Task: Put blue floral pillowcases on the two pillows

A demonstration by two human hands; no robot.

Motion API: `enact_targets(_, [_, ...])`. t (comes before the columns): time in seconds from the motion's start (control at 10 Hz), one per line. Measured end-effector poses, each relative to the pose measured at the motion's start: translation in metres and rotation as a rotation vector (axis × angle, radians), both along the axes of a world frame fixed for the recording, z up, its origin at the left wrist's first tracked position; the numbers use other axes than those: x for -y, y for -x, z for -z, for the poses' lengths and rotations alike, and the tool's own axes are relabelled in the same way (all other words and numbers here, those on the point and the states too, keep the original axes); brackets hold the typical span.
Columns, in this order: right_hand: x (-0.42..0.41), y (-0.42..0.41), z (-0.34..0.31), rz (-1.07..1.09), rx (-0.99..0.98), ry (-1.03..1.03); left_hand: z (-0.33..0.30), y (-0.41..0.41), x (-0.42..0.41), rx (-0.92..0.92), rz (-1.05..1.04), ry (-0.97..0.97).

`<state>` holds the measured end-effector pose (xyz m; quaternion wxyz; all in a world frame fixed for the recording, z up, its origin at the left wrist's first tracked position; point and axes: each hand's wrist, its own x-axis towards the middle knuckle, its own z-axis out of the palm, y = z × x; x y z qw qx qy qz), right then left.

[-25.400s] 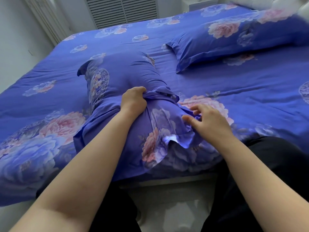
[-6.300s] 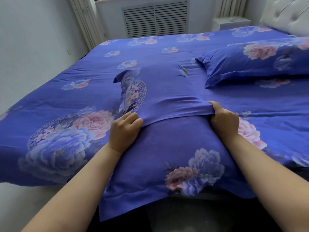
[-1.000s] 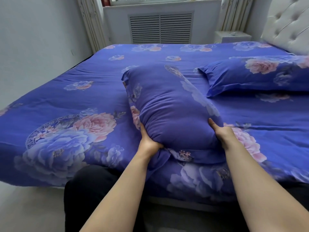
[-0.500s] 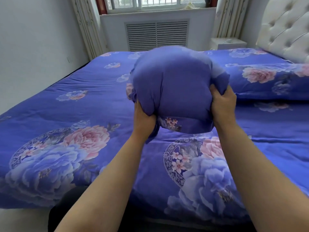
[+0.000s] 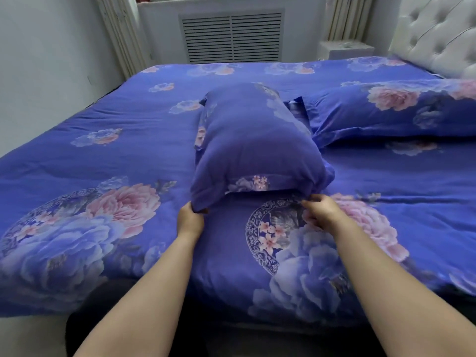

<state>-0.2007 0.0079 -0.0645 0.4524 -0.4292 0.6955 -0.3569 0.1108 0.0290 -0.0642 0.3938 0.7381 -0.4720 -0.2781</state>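
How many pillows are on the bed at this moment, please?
2. One pillow lies mid-bed, its near corners held by the left hand and right hand; the other pillow lies by the headboard.

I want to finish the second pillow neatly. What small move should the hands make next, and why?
Probably pull the two near corners outward and lay the pillow flat. The left hand and right hand each grip a near corner, but the pillow humps up, unlike the flat finished pillow by the headboard.
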Motion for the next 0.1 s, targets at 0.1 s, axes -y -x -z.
enact_targets(0.1, [-0.0101,0.0006,-0.0215,0.057,0.034,0.132,0.0015,-0.0019,-0.003,-0.195,-0.051,0.086])
